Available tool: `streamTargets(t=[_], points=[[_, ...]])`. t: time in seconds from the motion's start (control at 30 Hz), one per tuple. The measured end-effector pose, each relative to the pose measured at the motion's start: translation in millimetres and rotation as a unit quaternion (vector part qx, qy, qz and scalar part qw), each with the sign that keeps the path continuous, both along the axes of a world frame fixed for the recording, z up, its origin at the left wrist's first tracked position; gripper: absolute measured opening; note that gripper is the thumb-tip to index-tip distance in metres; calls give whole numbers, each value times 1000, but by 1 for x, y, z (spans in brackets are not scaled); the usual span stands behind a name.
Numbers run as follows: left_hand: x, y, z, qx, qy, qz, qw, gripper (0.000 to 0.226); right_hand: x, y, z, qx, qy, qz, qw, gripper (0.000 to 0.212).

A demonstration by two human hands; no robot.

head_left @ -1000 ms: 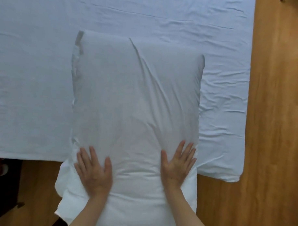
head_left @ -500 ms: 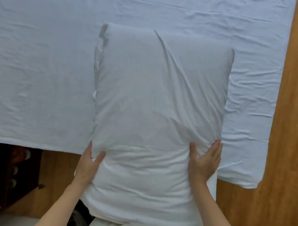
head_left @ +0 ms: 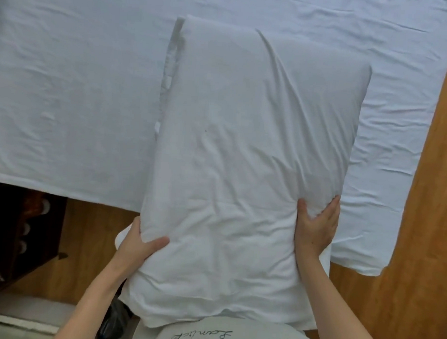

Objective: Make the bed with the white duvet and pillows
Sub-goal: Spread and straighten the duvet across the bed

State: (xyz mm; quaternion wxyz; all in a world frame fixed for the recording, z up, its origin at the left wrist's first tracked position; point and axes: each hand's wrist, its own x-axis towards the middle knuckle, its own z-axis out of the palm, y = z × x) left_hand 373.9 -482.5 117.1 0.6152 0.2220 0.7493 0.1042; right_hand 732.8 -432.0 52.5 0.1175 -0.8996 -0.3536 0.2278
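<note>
the left hand (head_left: 136,245) is closed on the left edge of the pillow (head_left: 251,150), its thumb lying across the top of the cloth and the fingers tucked out of sight underneath. the right hand (head_left: 316,228) grips the right edge the same way a bit higher up, thumb pressed into the top face and the fingers curled round the side, bunching the fabric there into small folds. both forearms reach up from the bottom of the view, bare. the pillow is white and long, lying lengthwise away from the person; its far end rests on the bed (head_left: 68,93) while its near end hangs past the bed's edge, close against the person's shirt (head_left: 226,334), which is pale with dark script on it. a deep crease runs down the pillow from its top middle toward the right hand. the bed is covered in a white sheet with shallow wrinkles, more of them to the right of the pillow. beyond the sheet's right side and below its near edge there is a wooden floor (head_left: 417,252). at the lower left stands a dark piece of furniture (head_left: 17,233); what it is cannot be told.
</note>
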Motion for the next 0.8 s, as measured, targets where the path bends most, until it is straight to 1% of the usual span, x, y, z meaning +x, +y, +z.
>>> streamTargets(t=[0.07,0.13,0.17,0.23,0.33,0.43,0.47,0.57,0.63,0.7,0.73,0.8], points=[[1,-7,11,-29,-50,10,998,106,0,-3,0,1,0,4,1000,102],[1,-11,15,-91,-120,21,988,103,-1,-7,0,1,-2,6,1000,101],[0,-11,14,-120,-135,10,984,103,-2,-8,1,3,-3,9,1000,101],[-5,-8,12,-154,-147,-39,976,106,-2,-12,1,5,-8,15,1000,98],[-9,-12,14,-161,-157,-80,971,108,0,-17,1,5,-10,23,1000,95],[-7,-26,23,-188,-211,-25,959,102,1,-18,0,3,-8,18,1000,95],[-6,-30,24,-197,-215,-15,956,103,1,-18,0,3,-8,16,1000,95],[-8,-39,19,-195,-195,-3,961,112,1,-17,-1,8,-11,19,1000,95],[-12,-43,16,-185,-185,20,965,113,0,-17,-1,10,-12,23,1000,95],[-12,-43,19,-164,-182,23,969,105,-2,-16,-2,8,-14,27,1000,95],[-10,-43,20,-155,-186,19,970,96,-2,-15,-3,8,-20,28,999,93],[-6,-43,23,-140,-189,22,972,64,-4,-13,-3,16,-35,46,998,88]])
